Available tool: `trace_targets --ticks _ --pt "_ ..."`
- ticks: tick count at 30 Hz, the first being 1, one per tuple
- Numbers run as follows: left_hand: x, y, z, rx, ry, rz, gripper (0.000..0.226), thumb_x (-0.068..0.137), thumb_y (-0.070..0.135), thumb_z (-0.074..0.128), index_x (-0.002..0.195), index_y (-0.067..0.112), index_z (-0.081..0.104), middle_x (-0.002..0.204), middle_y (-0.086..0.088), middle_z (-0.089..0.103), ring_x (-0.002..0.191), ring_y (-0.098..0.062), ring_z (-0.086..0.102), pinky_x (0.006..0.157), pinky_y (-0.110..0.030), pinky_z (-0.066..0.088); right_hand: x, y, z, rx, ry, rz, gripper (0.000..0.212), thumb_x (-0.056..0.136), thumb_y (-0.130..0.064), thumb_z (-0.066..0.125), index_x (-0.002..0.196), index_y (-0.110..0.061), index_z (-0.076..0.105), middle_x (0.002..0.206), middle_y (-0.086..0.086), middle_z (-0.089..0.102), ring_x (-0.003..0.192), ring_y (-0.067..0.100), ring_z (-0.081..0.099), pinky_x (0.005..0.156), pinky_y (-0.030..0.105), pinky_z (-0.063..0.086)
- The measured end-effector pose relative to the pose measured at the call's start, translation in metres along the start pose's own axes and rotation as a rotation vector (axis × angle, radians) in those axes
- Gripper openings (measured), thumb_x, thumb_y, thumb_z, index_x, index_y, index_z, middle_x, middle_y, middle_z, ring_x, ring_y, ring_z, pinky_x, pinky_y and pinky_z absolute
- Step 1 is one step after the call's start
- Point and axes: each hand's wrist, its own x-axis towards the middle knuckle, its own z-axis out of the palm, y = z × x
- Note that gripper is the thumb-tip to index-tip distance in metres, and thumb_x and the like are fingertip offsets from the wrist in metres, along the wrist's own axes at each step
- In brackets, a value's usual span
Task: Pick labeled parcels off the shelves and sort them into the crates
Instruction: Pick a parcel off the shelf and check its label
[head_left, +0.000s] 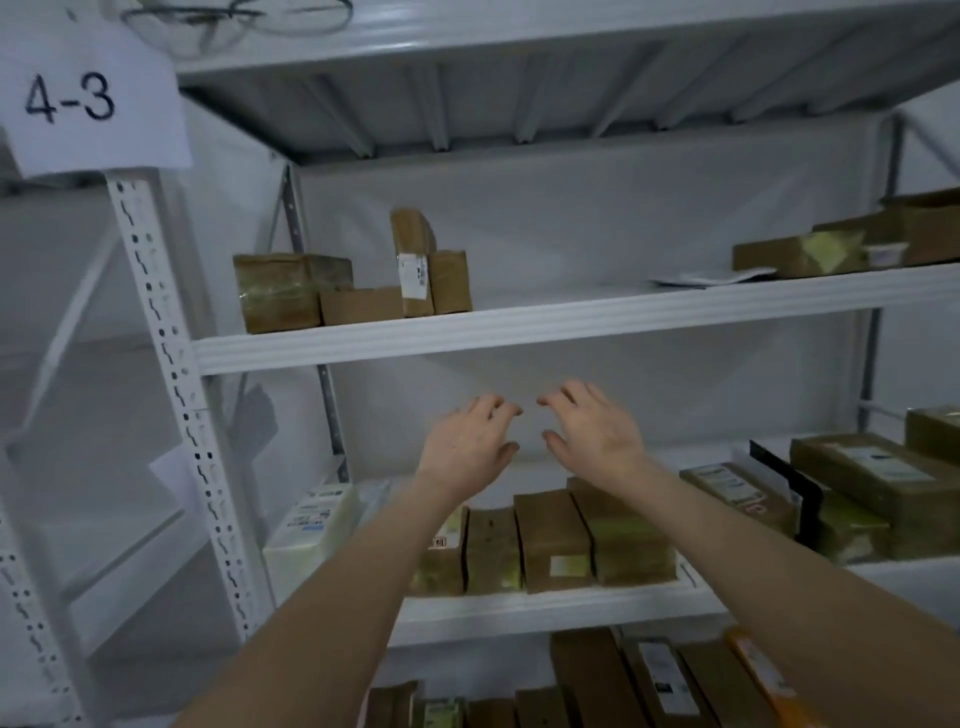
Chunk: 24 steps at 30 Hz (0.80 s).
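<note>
Small brown taped cardboard parcels (550, 535), lower centre, are standing in a row on the white metal shelf (519, 609); left hand (467, 447) and right hand (597, 436) are hovering above, loosely spread, holding nothing; probably light, stiff, tape-slick, so pinching across narrow sides advised.

Above-left of the left hand (467, 447) and right hand (597, 436), four brown parcels (275, 291); beneath them, four brown boxes (553, 540), one white parcel (311, 530).

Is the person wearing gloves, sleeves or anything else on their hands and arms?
No. The left hand and right hand are bare, with no gloves or rings that I can see. The left forearm and right forearm are uncovered to the picture's edge: no sleeves, watch or wristband show.
</note>
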Motion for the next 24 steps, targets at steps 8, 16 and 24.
trace_targets --ticks 8,16,24 --pt "0.057 -0.050 -0.069 -0.054 0.348 -0.188 0.036 0.089 0.027 0.057 0.121 0.011 0.054 0.115 -0.009 0.055 0.099 -0.028 0.057 0.074 -0.036 0.047 0.090 -0.020 -0.050 0.120 0.180 0.084 0.053 0.088 -0.031 0.058 0.137 -0.019 0.042 0.132 0.007 0.045 0.122 0.027 0.041 0.093 0.039 0.040" --pt "0.103 -0.112 -0.075 -0.342 0.523 -0.465 0.059 0.090 0.023 0.058 0.142 0.011 0.034 0.138 -0.013 0.041 0.115 -0.032 0.052 0.086 -0.040 0.047 0.184 -0.050 -0.046 0.186 0.068 0.128 0.066 0.089 -0.037 0.057 0.146 -0.027 0.025 0.143 0.009 0.034 0.128 0.031 0.037 0.097 0.042 0.039" --pt "0.133 -0.137 -0.067 -0.335 0.577 -0.426 0.056 0.090 0.018 0.055 0.142 0.014 0.035 0.144 -0.009 0.036 0.125 -0.028 0.046 0.097 -0.043 0.045 0.226 -0.041 -0.032 0.115 0.005 0.159 0.045 0.094 -0.045 0.040 0.138 -0.041 0.036 0.142 0.011 0.040 0.125 0.034 0.042 0.097 0.043 0.038"
